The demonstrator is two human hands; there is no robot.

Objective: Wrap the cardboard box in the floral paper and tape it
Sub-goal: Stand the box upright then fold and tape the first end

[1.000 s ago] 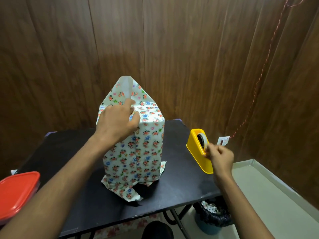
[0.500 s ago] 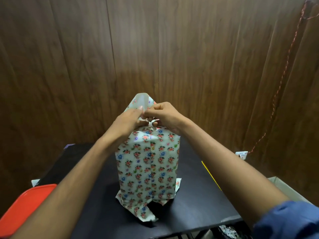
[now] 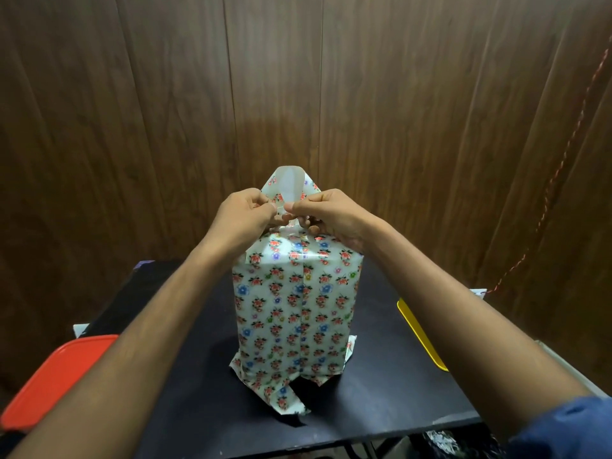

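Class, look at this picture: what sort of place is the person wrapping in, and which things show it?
Probably a small indoor room: dark wood-panelled wall, a small black table holding the wrapped box.

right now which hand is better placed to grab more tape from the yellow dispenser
Right. The yellow plastic tape dispenser sits at the black table's right edge, beside the right forearm. The left hand would have to cross the floral-wrapped box. Both hands now pinch the top flap, right hand included.
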